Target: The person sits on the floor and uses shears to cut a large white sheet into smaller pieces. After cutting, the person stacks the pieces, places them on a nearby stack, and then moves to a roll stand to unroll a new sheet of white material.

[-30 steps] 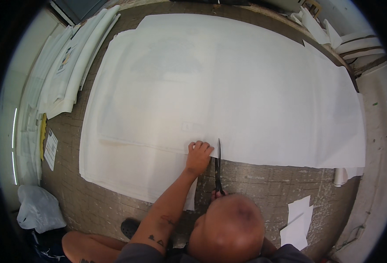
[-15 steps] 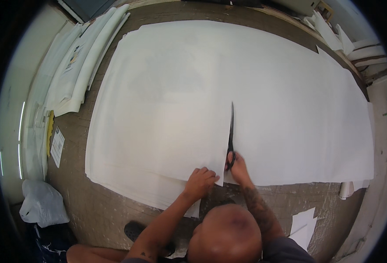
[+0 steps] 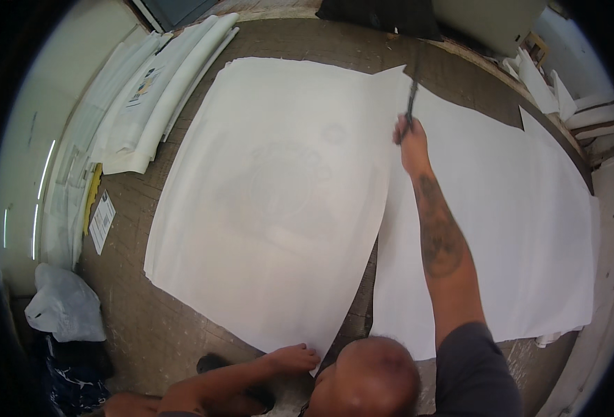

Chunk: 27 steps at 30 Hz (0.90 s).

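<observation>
Reaching far across the brown wooden bench (image 3: 182,326), the right hand (image 3: 411,142), grip closed round dark long-bladed scissors (image 3: 411,94), nears the far edge of the large white fabric sheet (image 3: 279,201), where steady strokes would likely keep the cut straight while the left hand (image 3: 294,359) pins the near corner with flattened fingers.
</observation>
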Each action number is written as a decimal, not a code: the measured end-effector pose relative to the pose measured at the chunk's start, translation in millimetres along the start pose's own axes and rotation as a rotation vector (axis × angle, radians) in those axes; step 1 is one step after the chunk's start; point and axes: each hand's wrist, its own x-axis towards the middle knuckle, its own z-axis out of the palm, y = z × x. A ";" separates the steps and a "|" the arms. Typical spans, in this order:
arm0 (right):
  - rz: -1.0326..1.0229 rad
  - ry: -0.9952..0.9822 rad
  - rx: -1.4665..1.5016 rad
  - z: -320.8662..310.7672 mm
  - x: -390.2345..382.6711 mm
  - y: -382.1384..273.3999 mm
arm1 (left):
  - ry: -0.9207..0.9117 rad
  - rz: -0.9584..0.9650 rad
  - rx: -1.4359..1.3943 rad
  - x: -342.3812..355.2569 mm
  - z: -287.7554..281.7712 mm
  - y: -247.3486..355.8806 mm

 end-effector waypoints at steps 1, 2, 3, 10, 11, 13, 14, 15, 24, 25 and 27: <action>-0.158 -0.043 -0.022 -1.4 -28.7 -0.7 | 0.033 -0.051 -0.014 -1.3 -0.9 -4.4; -0.140 0.068 -0.289 -6.4 -62.4 -1.5 | 0.066 -0.103 -0.030 -1.3 -4.6 -11.0; -0.096 0.128 -0.540 -15.0 -107.8 -0.6 | 0.098 -0.155 -0.049 -0.2 -8.9 -15.2; 0.145 0.077 -1.138 -53.4 -414.7 15.6 | 0.099 -0.456 0.108 40.5 -47.4 -30.0; 0.147 0.078 -1.185 -60.3 -433.2 17.3 | 0.087 -0.534 0.077 41.2 -53.0 -28.3; 0.073 0.064 -1.278 -67.9 -449.1 27.8 | 0.018 -0.603 0.103 40.5 -63.0 -21.9; 0.031 0.083 -1.292 -72.6 -444.0 32.4 | -0.042 -0.651 0.130 39.2 -67.3 -18.6; -0.010 0.101 -1.303 -76.8 -431.9 36.0 | -0.045 -0.639 0.100 38.8 -70.7 -15.9; -0.206 0.337 -0.737 -16.8 -214.9 -33.2 | 0.421 -0.337 -1.063 119.9 -29.5 -30.2; -0.132 0.186 -0.763 6.7 -206.0 -43.7 | 0.611 -0.347 -1.213 146.5 -18.9 -23.8; 0.184 -0.245 -0.175 57.4 -206.7 -57.1 | 0.849 -0.438 -1.311 183.5 -7.2 -19.4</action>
